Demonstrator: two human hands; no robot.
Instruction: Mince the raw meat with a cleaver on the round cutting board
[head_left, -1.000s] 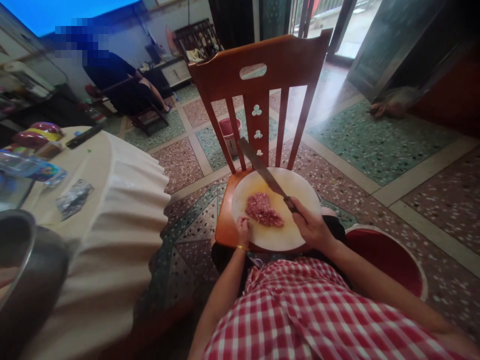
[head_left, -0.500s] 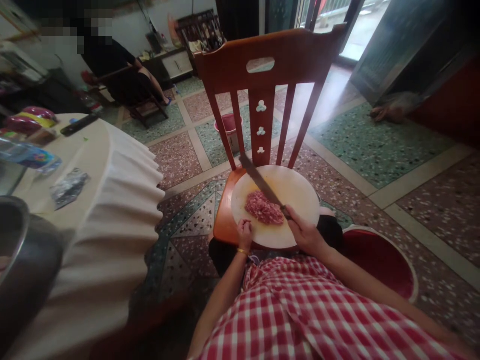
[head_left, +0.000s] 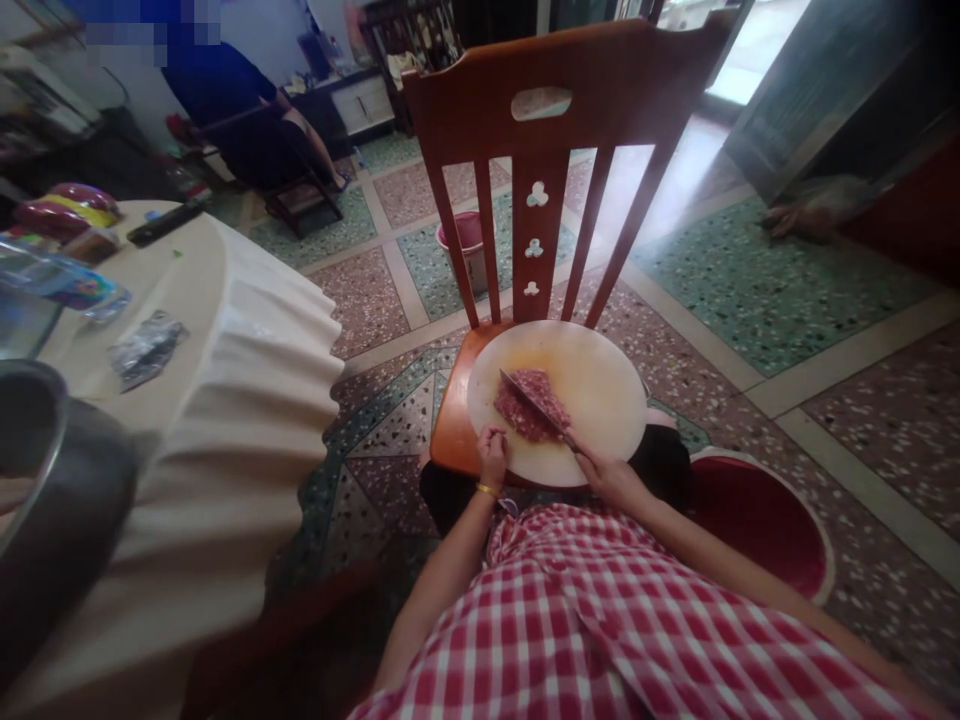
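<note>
The right hand [head_left: 604,472] is closed around the handle of a cleaver [head_left: 534,402], whose blade lies down across a mound of minced meat [head_left: 525,405] just ahead and to the left of the knuckles. The left hand [head_left: 493,455] sits with its fingers curled loosely, holding nothing, its fingertips resting on the near edge of the round chopping board [head_left: 600,385] just beside the meat; a thin gold bangle [head_left: 487,490] circles that wrist. The meat lies between the two hands, a little beyond them, on the left half of the board.

The board rests on the seat of a red-brown wooden chair [head_left: 562,100], whose slatted back rises beyond both hands. Near the right forearm, low to the right, stands a red basin [head_left: 757,520]. Beyond the chair slats is a small pink bucket [head_left: 469,250] on the terrazzo floor. Well to the left of the left hand is a table with a pleated cream cloth [head_left: 247,400], carrying a metal bowl [head_left: 45,500], a crumpled wrapper [head_left: 146,348] and a remote control [head_left: 165,222]. Another person in dark clothes [head_left: 240,110] sits far off to the upper left. No writing or label is legible anywhere.
</note>
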